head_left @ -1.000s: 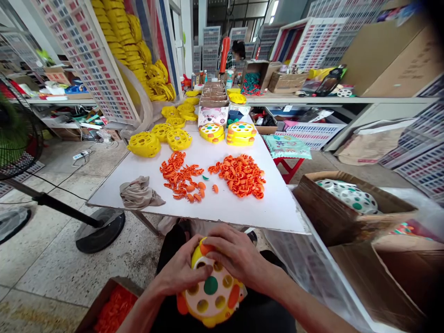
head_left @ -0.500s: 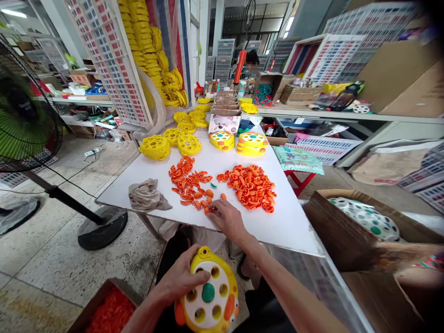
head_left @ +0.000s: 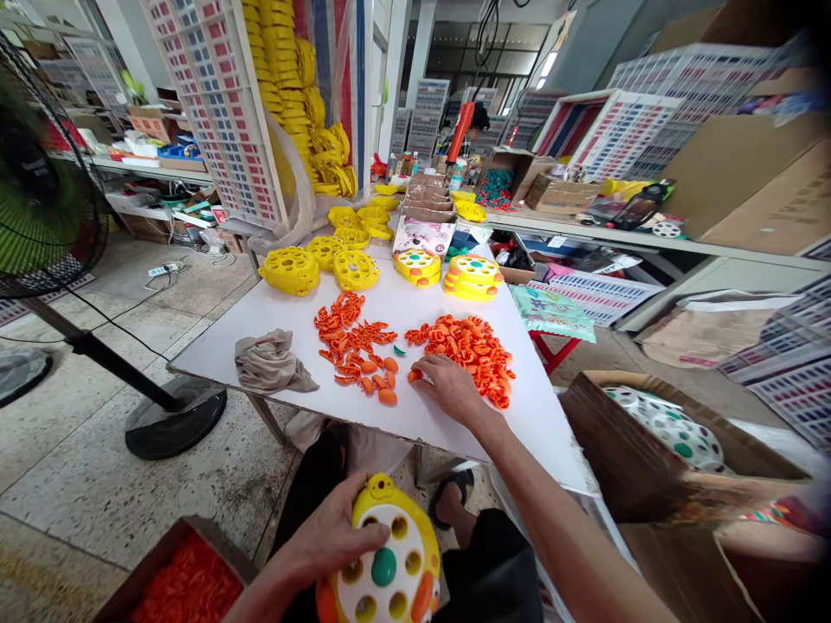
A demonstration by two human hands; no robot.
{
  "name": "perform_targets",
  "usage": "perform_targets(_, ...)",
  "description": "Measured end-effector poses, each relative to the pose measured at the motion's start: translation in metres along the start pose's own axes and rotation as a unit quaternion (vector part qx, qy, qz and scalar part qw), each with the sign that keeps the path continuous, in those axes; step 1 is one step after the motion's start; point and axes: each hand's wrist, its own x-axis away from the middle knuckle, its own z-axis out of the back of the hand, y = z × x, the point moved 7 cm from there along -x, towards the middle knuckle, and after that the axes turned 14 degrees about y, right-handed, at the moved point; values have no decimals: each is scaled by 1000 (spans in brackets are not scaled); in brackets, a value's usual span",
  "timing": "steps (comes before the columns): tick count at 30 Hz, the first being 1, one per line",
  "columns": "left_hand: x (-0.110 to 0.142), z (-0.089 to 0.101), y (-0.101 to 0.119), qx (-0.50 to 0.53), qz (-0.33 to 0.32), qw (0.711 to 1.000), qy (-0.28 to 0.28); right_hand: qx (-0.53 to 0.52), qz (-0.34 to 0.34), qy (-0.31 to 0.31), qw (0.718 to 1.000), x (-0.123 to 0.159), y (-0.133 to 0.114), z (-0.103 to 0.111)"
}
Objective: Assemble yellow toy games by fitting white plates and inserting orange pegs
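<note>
My left hand [head_left: 341, 529] is closed around a yellow duck-like plastic toy [head_left: 427, 529], its thumb lying over the white face plate with round holes and a green centre. Over the near part of the white table, my right hand [head_left: 449, 388] has its fingertips closed on a small orange plastic piece [head_left: 414, 375]. Just beyond that hand is a heap of curved orange parts [head_left: 477, 346]. To its left lies a looser pile of orange parts [head_left: 347, 324], with several smooth oval pieces [head_left: 388, 396] at the near end. A small green piece [head_left: 398, 350] lies between the piles.
A crumpled grey cloth [head_left: 273, 362] lies on the table's left side. Yellow shells [head_left: 289, 270] and finished-looking toys [head_left: 473, 275] stand farther back. An orange electric screwdriver [head_left: 460, 131] hangs above. Cardboard boxes [head_left: 649, 493] flank the right side; a fan [head_left: 39, 190] stands left.
My right hand has moved right, from the oval pieces to beside the right heap. An oval piece it covered now shows on the table. My left hand still holds the toy, slightly lower in view.
</note>
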Motion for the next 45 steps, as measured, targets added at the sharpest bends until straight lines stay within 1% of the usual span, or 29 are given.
perform_targets(3, 2, 1, 4, -1, -6, 1000, 6, 9, -11, 10, 1000, 6, -1, 5)
perform_targets(7, 2, 2, 8, -3, -20, 1000, 14, -4, -18, 30, 999, 19, -3, 15)
perform_targets(12, 2, -3, 12, 9, -18, 1000, 13, -56, -33, 54, 996, 28, -9, 25)
perform_targets(16, 3, -4, 19, 9, -21, 1000, 17, -109, -49, 63, 991, 32, -13, 28)
perform_targets(20, 4, -3, 21, -3, -29, 999, 20, -130, -55, 58, 988, 35, -16, 23)
perform_targets(26, 3, -1, 12, -13, -28, 999, 17, -123, -56, 52, 989, 38, -19, 9)
perform_targets(31, 1, 0, 10, -18, -25, 999, 13, -112, -72, 56, 990, 33, -20, -2)
perform_targets(36, 2, 2, 10, -41, -21, 999, 22, -132, -83, 51, 986, 30, -19, -9)
perform_targets(40, 3, 2, 8, -21, -15, 999, 22, -122, -90, 53, 987, 36, -8, 0)
perform_targets(43, 3, -1, 8, 10, -7, 1000, 10, -74, -94, 66, 991, 38, 7, 15)
perform_targets(45, 2, -2, 7, 7, -2, 1000, 8, -31, -93, 75, 992, 32, 18, 27)
